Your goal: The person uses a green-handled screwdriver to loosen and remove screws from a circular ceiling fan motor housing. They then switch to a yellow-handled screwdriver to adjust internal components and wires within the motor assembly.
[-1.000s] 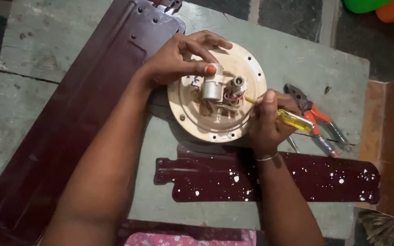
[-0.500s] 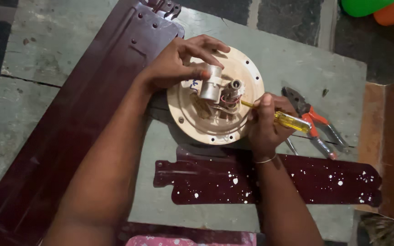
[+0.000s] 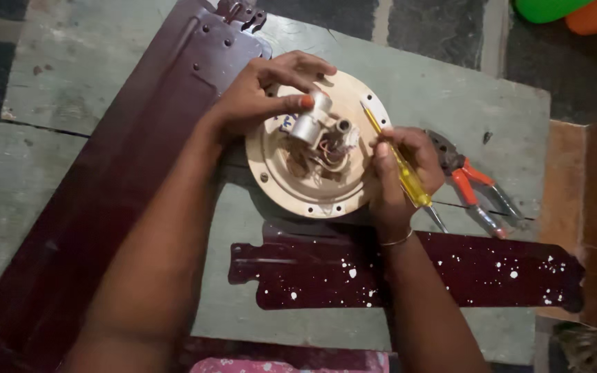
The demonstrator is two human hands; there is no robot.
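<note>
Here, left hand (image 3: 257,100) steadies round cream motor housing (image 3: 291,186); right hand (image 3: 399,169) grips yellow-handled screwdriver (image 3: 399,169).

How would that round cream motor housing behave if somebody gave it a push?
The round cream housing lies flat on the grey-green table, so it would likely slide rather than roll or tip. It looks like rigid metal, probably heavy for its size. Its loose wires seem floppy and easily snagged.

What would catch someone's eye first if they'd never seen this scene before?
Probably the round cream fan motor housing at the centre, its wires exposed, with the left hand pinching a silver cylinder on top. The right hand beside it grips a yellow screwdriver. Dark maroon fan blades lie around it, and orange-handled pliers sit to the right.
</note>
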